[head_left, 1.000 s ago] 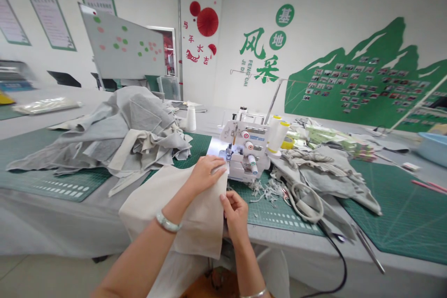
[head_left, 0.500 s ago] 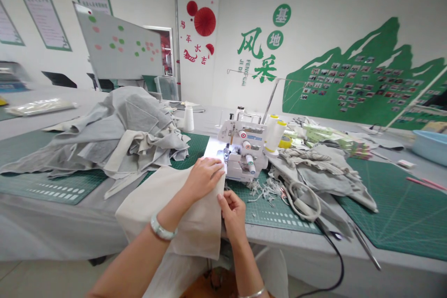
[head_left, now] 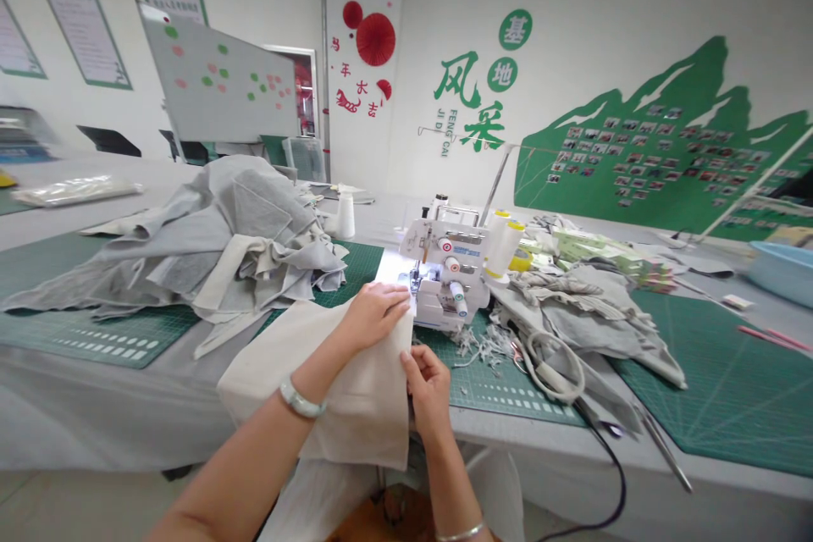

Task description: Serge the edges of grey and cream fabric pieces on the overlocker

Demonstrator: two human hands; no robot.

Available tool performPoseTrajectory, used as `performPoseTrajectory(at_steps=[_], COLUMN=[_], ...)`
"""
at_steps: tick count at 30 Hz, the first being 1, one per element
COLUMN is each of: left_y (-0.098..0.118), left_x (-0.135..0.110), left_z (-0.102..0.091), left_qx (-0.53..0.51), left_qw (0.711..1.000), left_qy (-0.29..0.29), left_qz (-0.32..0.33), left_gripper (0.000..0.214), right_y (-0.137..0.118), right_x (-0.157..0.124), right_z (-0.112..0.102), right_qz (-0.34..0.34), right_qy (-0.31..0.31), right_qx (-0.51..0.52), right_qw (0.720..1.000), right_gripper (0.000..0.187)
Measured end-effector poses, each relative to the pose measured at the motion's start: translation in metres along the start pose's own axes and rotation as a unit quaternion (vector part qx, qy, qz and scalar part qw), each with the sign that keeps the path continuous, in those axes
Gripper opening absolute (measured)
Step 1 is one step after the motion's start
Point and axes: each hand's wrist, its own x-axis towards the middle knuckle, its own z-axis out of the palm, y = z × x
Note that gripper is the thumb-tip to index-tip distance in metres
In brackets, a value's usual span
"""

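centre frame: left hand (head_left: pixel 374 313) flat, fingers spread, pressing cream fabric (head_left: pixel 356 389) at the overlock machine (head_left: pixel 445 271). right hand (head_left: pixel 427 381) pinches the fabric's right edge just below. grey fabric pile (head_left: pixel 222 237) left.

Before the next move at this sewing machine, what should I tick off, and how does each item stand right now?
1. Left hand flat on the cream cloth panel, close to the white overlock sewing machine: ok.
2. Right hand pinching the panel's right edge: ok.
3. Panel's edge seated under the machine's presser foot: cannot tell, the left hand hides it.
4. Fingertips apart from the needle: cannot tell.
5. Green cutting mat beside the machine free of scraps: not ok, pale thread trimmings lie on it.
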Motion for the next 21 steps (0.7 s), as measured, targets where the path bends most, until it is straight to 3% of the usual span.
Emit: performPoseTrajectory(at_steps=[12, 21], left_y=[0.0041, -0.0019], left_x=[-0.0058, 0.0004], left_z=[-0.0022, -0.0032], left_qx=[0.020, 0.004], left_qw=[1.000, 1.000], left_qy=[0.014, -0.009], left_qz=[0.019, 0.020], left_gripper=[0.027, 0.029], right_y=[0.0037, 0.0050], right_x=[0.0014, 0.0005], right_z=[0.0000, -0.0012], right_qz=[0.005, 0.009], right_qy=[-0.004, -0.007], right_qx=[0.007, 0.004], right_qw=[1.000, 1.000], right_gripper=[0.027, 0.028])
